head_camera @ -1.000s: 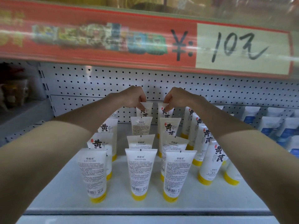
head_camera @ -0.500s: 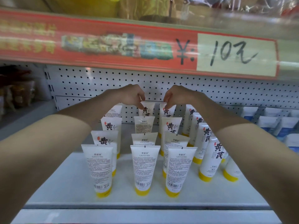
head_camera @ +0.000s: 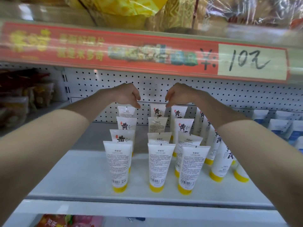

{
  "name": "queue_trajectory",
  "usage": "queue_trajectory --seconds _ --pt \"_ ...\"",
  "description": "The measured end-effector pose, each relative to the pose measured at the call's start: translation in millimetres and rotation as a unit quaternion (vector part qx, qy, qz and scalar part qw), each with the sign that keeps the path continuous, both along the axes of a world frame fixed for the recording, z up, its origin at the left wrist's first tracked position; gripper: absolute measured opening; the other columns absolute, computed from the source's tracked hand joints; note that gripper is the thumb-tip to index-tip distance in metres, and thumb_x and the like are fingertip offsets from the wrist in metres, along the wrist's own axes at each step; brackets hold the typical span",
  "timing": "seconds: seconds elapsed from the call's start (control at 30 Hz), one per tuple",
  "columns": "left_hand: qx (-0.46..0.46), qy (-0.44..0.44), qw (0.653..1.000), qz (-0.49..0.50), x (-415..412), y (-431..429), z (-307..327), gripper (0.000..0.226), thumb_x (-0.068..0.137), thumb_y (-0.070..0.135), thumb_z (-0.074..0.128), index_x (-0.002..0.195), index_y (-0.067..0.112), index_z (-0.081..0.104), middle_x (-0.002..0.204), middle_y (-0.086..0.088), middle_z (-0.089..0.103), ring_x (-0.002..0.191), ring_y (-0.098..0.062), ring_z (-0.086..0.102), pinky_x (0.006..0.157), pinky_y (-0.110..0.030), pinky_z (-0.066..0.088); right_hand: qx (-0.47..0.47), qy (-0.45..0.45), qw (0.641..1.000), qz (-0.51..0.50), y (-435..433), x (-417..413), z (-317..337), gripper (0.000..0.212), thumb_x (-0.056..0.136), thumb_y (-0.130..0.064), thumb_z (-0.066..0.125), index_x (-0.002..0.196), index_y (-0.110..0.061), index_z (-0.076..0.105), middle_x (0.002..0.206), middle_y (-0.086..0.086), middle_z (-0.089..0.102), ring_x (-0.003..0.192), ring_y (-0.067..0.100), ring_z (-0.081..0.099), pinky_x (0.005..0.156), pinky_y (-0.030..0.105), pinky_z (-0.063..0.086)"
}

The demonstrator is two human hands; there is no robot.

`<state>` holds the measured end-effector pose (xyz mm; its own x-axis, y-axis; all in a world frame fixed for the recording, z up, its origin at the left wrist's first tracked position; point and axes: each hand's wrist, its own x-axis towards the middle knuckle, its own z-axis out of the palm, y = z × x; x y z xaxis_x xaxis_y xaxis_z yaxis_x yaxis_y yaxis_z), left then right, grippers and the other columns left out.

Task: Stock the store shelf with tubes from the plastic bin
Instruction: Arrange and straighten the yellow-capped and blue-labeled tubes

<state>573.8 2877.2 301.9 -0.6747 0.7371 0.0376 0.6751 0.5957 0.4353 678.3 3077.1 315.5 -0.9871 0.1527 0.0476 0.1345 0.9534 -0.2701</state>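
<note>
White tubes with yellow caps [head_camera: 160, 163] stand cap-down in several rows on the white shelf [head_camera: 78, 177]. Some show black characters, others small print and a barcode. Both my arms reach to the back row. My left hand [head_camera: 127, 95] hovers with loosely curled fingers, its tips between the back-left tube [head_camera: 126, 111] and the back-middle tube [head_camera: 157, 110], holding nothing. My right hand [head_camera: 179, 94] mirrors it; its fingertips are at the top right corner of the back-middle tube, and I cannot tell if they touch. The plastic bin is out of view.
The shelf above has a red price strip [head_camera: 147, 54] low over my hands. A white pegboard [head_camera: 101, 82] backs the shelf. Blue-and-white boxes [head_camera: 278, 126] stand at the right, snack packets [head_camera: 24, 99] at the left. More packets [head_camera: 65, 221] lie on the shelf below.
Both hands have let go of the back tubes' top edges, lifted slightly and moved apart. The view has tilted up and drawn back a little.
</note>
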Motion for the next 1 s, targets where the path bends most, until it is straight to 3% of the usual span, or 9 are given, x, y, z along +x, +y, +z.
queue_trajectory --seconds 0.1,0.3,0.47,0.57,0.63,0.8,0.9,1.0 --pt "-0.005 0.000 1.000 0.006 -4.6 -13.2 -1.2 0.041 0.077 0.024 0.075 0.113 0.009 0.064 0.092 0.000 0.067 0.100 -0.019 0.061 0.095 -0.034 0.046 -0.013 0.002 1.000 0.011 -12.2 -1.7 0.0 0.037 0.077 -0.024 0.076 0.109 -0.009 0.067 0.109 0.006 0.065 0.102 0.023 0.059 0.088 0.030 0.046" --pt "-0.010 0.013 1.000 0.012 -3.5 -32.3 -10.9 0.029 0.079 0.026 0.074 0.104 0.011 0.069 0.095 0.001 0.064 0.091 -0.018 0.058 0.075 -0.025 0.041 -0.075 -0.006 0.997 0.019 -31.3 8.1 -1.0 0.028 0.078 -0.028 0.074 0.100 -0.010 0.070 0.094 0.004 0.070 0.086 0.017 0.066 0.079 0.029 0.052" --pt "-0.007 0.023 1.000 0.012 -0.4 -34.6 -14.1 0.024 0.083 0.016 0.069 0.104 0.006 0.068 0.099 -0.005 0.066 0.074 -0.019 0.061 0.071 -0.027 0.050 -0.118 -0.059 0.991 0.018 -42.3 19.6 -0.4 0.034 0.078 -0.040 0.072 0.097 -0.012 0.072 0.096 0.003 0.072 0.089 0.013 0.069 0.085 0.029 0.053" --pt "0.001 0.030 0.999 0.025 -0.2 -32.2 -14.5 0.021 0.083 0.012 0.068 0.103 0.005 0.067 0.086 0.000 0.062 0.073 -0.028 0.064 0.076 -0.035 0.052 -0.113 -0.089 0.989 0.023 -43.9 22.4 -1.1 0.032 0.074 -0.039 0.075 0.095 -0.015 0.074 0.093 0.000 0.073 0.086 0.012 0.068 0.085 0.029 0.054" --pt "0.010 0.032 0.999 0.027 0.5 -30.4 -15.0 0.022 0.083 0.009 0.068 0.104 0.003 0.065 0.078 0.006 0.054 0.066 -0.027 0.064 0.071 -0.031 0.052 -0.113 -0.092 0.989 0.025 -44.0 20.8 -3.4 0.029 0.072 -0.034 0.078 0.093 -0.015 0.074 0.089 0.000 0.072 0.080 0.011 0.066 0.085 0.030 0.056" --pt "0.022 0.021 0.999 0.011 2.4 -24.1 -17.1 0.031 0.083 0.006 0.065 0.114 0.009 0.060 0.097 -0.013 0.064 0.055 -0.018 0.062 0.056 -0.021 0.048 -0.101 -0.076 0.992 0.018 -49.4 18.4 -5.3 0.022 0.076 -0.021 0.076 0.096 -0.014 0.072 0.085 0.006 0.070 0.070 0.010 0.066 0.063 0.018 0.052" --pt "0.029 0.008 1.000 0.009 2.1 -19.3 -18.7 0.017 0.085 0.009 0.064 0.103 0.010 0.066 0.102 -0.009 0.062 0.058 -0.018 0.065 0.059 -0.019 0.048 -0.091 -0.069 0.993 0.013 -52.2 16.8 -5.8 0.024 0.077 -0.018 0.074 0.101 -0.016 0.069 0.083 0.004 0.070 0.067 0.009 0.067 0.053 0.012 0.046" --pt "0.023 -0.006 0.999 0.023 1.5 -18.1 -19.7 0.009 0.086 0.018 0.064 0.086 0.010 0.068 0.085 -0.006 0.071 0.058 -0.007 0.067 0.074 -0.025 0.049 -0.099 -0.066 0.993 0.014 -52.9 14.8 -7.2 0.025 0.078 -0.013 0.071 0.102 -0.017 0.067 0.083 0.000 0.069 0.072 0.011 0.069 0.050 0.011 0.045"
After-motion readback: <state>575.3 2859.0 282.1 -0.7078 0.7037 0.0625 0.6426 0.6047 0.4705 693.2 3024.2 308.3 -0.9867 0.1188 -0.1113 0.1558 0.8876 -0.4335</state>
